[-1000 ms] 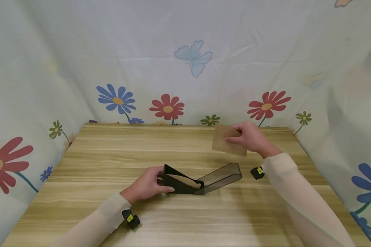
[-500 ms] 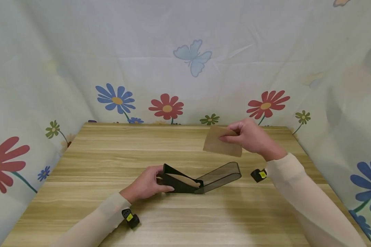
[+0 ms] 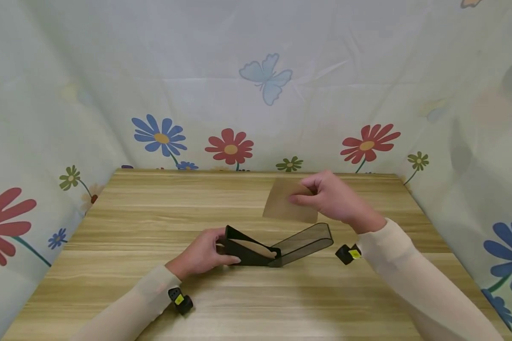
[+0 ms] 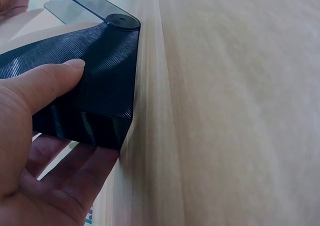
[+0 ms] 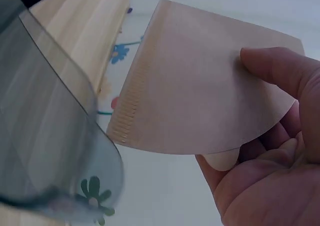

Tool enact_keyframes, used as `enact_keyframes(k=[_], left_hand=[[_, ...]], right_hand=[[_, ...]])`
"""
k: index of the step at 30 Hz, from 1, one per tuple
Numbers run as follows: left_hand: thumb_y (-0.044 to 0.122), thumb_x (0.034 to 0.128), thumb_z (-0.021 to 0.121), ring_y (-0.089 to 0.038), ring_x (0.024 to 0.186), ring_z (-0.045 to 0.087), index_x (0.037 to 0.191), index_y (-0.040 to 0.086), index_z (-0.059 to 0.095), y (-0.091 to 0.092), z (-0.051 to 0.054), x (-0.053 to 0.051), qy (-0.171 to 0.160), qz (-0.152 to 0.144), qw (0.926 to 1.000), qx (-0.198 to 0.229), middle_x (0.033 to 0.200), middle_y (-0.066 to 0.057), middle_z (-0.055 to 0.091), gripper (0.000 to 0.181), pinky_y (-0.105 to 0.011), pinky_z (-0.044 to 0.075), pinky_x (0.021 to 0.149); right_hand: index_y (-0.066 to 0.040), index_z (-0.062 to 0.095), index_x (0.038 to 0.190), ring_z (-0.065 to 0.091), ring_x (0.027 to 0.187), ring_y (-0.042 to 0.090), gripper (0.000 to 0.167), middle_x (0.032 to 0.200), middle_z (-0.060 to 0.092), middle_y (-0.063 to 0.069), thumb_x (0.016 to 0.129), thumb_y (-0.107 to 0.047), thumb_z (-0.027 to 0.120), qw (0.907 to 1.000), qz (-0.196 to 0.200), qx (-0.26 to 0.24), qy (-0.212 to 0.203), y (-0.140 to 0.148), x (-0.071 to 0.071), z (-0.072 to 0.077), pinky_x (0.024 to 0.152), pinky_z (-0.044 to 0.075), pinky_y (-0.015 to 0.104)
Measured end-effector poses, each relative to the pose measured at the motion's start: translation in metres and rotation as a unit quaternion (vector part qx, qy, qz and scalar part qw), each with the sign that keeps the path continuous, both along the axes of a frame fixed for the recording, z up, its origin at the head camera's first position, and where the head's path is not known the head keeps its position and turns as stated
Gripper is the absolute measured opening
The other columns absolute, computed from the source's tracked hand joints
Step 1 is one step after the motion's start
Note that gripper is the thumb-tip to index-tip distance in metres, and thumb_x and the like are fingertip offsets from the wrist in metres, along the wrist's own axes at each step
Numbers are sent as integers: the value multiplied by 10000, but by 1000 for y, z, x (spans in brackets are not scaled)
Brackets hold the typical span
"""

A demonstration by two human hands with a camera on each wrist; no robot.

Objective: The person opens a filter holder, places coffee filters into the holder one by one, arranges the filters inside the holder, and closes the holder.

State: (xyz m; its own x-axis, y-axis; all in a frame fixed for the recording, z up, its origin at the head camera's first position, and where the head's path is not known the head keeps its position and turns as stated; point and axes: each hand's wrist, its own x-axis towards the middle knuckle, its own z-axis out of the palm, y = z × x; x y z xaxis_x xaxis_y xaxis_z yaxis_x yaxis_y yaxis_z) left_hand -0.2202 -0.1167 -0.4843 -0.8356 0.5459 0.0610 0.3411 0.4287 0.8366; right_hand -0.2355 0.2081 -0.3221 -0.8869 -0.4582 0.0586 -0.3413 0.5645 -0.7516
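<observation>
In the head view my left hand grips the closed end of a black wedge-shaped filter holder on the table. Its thumb lies along the ribbed side in the left wrist view, fingers underneath. The holder's smoky see-through lid is swung out to the right. Tan paper shows inside the holder. My right hand pinches a brown paper coffee filter between thumb and fingers, above and behind the lid. In the right wrist view the crimped seam of the filter faces the lid.
Everything stands on a wood-grain table. A white cloth printed with flowers and a butterfly hangs behind it and at both sides. A small black wrist camera sits under the left sleeve, another by the right sleeve.
My right hand has carried the coffee filter left and a little lower, closer to the holder. The left hand, the holder and its lid have stayed put.
</observation>
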Motion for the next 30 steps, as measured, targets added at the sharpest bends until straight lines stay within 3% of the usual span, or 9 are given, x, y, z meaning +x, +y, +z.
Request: enact_keyframes(k=[3,8,11,15,24,30], left_hand=[[296,827,877,-93,1006,686,1148,298,694,0,0,0,23,3,10000,-16,1101,117,735,369,-260,549,826],[310,827,876,-90,1003,684,1145,306,695,0,-2,-1,41,9,10000,-50,1100,124,733,366,-262,546,826],[308,827,876,-91,1001,684,1145,304,695,0,-3,-2,53,-2,10000,-20,1101,123,732,366,-263,549,829],[300,828,876,-95,998,683,1144,303,694,-1,-4,-3,54,-18,10000,17,1103,118,729,364,-262,554,829],[310,820,883,-80,995,689,1150,261,702,0,-4,-4,39,25,10000,-13,1098,98,738,379,-255,558,825],[293,818,886,-87,990,692,1163,239,701,0,-5,-4,2,18,10000,56,1094,75,741,395,-251,560,825]], right_hand=[[-122,750,811,391,600,118,193,675,555,11,929,-272,777,10000,59,75,-28,-6,2,-4,555,330,271],[-128,785,888,509,647,135,116,785,711,8,939,-231,766,9998,145,0,-142,-15,5,-9,577,391,268],[-99,754,821,477,618,115,157,687,631,-25,937,-204,766,9997,236,-32,-92,-20,6,-12,584,378,255],[-49,648,718,343,557,98,288,602,380,-48,946,-190,754,9991,412,1,-59,-26,7,-19,560,318,252],[-91,665,717,413,565,87,259,631,487,-74,955,-161,739,9953,936,241,-68,-40,9,-31,563,339,232],[-124,550,664,335,553,76,353,629,336,-74,974,-165,716,9923,1171,338,-222,-47,12,-38,578,331,226]])
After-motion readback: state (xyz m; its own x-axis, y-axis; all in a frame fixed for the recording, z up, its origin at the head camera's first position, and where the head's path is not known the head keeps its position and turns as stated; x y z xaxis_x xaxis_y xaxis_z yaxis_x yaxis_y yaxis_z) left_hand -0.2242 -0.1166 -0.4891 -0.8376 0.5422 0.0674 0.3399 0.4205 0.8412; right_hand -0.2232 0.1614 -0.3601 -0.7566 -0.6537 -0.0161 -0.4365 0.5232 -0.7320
